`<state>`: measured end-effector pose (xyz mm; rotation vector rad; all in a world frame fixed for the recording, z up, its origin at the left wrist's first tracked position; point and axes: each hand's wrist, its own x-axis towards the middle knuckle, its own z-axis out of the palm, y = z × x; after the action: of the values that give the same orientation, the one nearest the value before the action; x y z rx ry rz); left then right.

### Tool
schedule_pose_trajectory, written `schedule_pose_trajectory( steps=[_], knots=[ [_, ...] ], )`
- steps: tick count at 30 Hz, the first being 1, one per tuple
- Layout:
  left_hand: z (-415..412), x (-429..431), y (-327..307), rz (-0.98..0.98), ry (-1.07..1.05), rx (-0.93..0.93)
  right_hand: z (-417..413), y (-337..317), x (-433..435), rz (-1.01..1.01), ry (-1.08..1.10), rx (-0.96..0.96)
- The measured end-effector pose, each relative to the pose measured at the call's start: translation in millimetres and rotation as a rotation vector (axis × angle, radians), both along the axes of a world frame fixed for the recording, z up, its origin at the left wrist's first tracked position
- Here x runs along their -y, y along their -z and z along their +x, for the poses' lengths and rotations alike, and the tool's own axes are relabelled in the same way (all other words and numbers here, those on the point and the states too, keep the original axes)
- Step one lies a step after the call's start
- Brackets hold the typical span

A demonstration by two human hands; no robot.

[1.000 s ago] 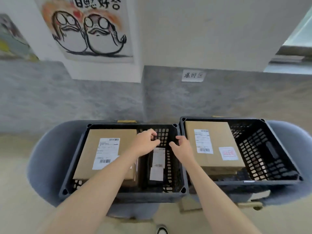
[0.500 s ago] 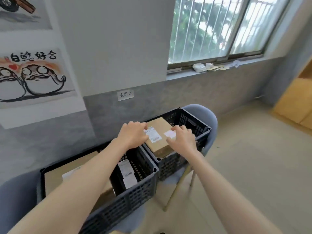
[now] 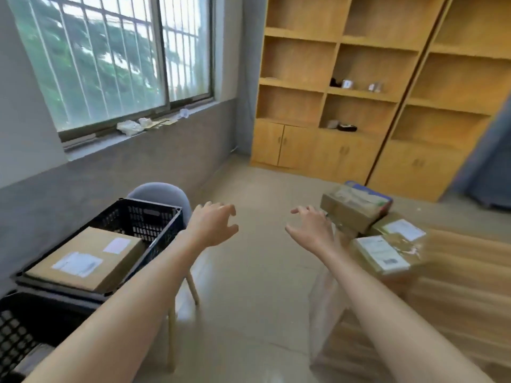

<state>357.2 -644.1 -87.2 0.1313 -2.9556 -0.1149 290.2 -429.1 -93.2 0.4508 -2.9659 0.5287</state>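
My left hand (image 3: 213, 225) hangs in the air over the floor, fingers spread and loosely bent, holding nothing. My right hand (image 3: 311, 229) is also empty, fingers relaxed, just left of a pile of parcels on a wooden table (image 3: 456, 286). The pile holds a brown box with a printed top (image 3: 354, 205), a labelled parcel (image 3: 378, 254) nearest my wrist and another labelled parcel (image 3: 401, 229) behind it. At the left a black plastic crate (image 3: 154, 217) on a grey chair (image 3: 163, 192) holds a cardboard box (image 3: 85, 258) with white labels.
A second black crate (image 3: 16, 327) shows at the bottom left corner. A barred window (image 3: 116, 56) with scraps on its sill fills the upper left. Wooden shelves with cupboards (image 3: 359, 87) line the far wall. Bare tiled floor (image 3: 254, 286) lies between chair and table.
The view has swung right from the crates toward the table and shelves. Both hands have left the box in the crate and now float empty between chair and table.
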Motion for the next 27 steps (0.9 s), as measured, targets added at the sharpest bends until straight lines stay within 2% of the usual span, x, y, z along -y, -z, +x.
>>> schedule_pose_trajectory(
  steps=[13,19,27],
  knots=[
    [-105,-296,-5,-0.037,0.447,0.011,9,12,-314,-0.021,0.408,0.012],
    [-142,-441,2,-0.024,0.531,0.062,11,16,-455,-0.026,0.516,0.030],
    [-183,-547,25,-0.005,0.539,0.104,-6,30,-569,-0.053,0.566,0.056]
  ],
)
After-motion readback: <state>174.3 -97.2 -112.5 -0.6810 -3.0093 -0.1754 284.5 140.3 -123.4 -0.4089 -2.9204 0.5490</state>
